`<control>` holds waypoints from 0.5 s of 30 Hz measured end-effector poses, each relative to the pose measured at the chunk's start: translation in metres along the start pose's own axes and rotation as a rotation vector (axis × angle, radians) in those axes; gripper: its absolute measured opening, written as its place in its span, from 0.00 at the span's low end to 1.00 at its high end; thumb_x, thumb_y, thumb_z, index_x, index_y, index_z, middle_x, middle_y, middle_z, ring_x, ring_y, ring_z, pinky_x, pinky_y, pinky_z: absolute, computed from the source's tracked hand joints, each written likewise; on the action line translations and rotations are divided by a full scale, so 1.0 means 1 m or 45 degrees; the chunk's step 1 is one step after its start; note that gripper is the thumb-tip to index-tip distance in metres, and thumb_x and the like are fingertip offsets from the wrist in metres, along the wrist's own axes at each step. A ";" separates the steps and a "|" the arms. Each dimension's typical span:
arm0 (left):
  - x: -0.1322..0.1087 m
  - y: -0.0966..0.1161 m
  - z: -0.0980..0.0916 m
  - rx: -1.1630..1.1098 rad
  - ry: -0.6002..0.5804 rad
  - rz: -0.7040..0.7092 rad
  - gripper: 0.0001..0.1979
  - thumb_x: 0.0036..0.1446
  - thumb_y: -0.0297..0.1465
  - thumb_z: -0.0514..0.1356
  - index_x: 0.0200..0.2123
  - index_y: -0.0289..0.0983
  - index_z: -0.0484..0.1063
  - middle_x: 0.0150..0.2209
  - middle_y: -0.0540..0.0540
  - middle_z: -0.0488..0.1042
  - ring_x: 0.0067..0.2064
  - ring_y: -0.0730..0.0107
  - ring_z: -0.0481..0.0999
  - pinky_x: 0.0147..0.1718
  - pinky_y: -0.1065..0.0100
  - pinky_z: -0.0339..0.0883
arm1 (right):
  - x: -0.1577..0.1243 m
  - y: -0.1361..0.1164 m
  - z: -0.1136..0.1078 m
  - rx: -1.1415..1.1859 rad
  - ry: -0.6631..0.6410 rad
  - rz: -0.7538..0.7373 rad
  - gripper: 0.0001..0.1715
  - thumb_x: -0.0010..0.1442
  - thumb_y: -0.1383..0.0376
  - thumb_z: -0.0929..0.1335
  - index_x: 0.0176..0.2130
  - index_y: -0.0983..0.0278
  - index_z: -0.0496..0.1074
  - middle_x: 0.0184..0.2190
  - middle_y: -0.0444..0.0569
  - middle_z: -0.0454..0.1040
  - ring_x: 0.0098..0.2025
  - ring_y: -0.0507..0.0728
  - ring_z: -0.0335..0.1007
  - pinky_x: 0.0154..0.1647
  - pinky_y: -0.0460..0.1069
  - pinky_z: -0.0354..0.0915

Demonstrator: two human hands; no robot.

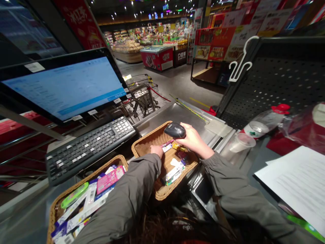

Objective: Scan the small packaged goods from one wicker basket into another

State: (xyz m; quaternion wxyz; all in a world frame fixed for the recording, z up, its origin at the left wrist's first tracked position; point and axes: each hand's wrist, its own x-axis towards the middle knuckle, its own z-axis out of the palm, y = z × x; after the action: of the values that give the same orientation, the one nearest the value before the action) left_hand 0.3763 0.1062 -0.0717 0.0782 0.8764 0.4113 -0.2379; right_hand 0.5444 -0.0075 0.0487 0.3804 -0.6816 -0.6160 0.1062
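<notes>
My right hand [193, 139] is wrapped round a black handheld barcode scanner [175, 130], held over the wicker basket [144, 140] in the middle. Down inside that basket is my left hand [156, 150], its fingers curled. A slim pinkish and white packet [167, 146] lies right by those fingertips; whether they grip it is hidden. Near my right wrist the same basket contains a yellow packet [179, 147] and several small boxes, among them a white and green box [175, 176]. A second wicker basket [122, 161], full of boxed goods, is partly under my left sleeve.
A keyboard [91, 147] and a monitor [68, 88] stand at the left. On the right are a clear bottle with a red cap [266, 120], a plastic cup [241, 144] and paper sheets [297, 183]. A metal counter [175, 113] extends ahead, with shopping carts [142, 91] beyond.
</notes>
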 end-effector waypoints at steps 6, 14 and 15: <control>-0.009 0.002 -0.007 0.051 0.014 -0.099 0.19 0.65 0.37 0.60 0.55 0.35 0.69 0.53 0.40 0.72 0.50 0.60 0.75 0.48 0.53 0.74 | -0.001 -0.002 0.005 -0.001 0.032 -0.014 0.21 0.49 0.60 0.74 0.44 0.62 0.75 0.49 0.56 0.77 0.55 0.68 0.71 0.60 0.69 0.63; -0.039 -0.023 -0.057 0.030 0.266 0.069 0.13 0.64 0.33 0.62 0.48 0.31 0.74 0.49 0.38 0.76 0.51 0.57 0.76 0.51 0.52 0.72 | -0.001 -0.026 -0.005 -0.001 0.099 -0.085 0.22 0.51 0.59 0.73 0.46 0.62 0.75 0.48 0.55 0.78 0.51 0.65 0.75 0.55 0.61 0.70; -0.048 -0.028 -0.066 0.027 0.333 0.116 0.10 0.63 0.29 0.61 0.45 0.31 0.76 0.49 0.37 0.77 0.54 0.55 0.75 0.54 0.51 0.69 | -0.002 -0.033 -0.006 -0.005 0.113 -0.101 0.22 0.51 0.59 0.73 0.46 0.62 0.75 0.48 0.55 0.78 0.52 0.66 0.75 0.56 0.62 0.69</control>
State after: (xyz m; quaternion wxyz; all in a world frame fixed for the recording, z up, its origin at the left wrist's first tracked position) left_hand 0.3518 0.1138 0.0111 0.0255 0.9184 0.3753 -0.1223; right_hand 0.5227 -0.0135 0.0736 0.4100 -0.6613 -0.6253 0.0593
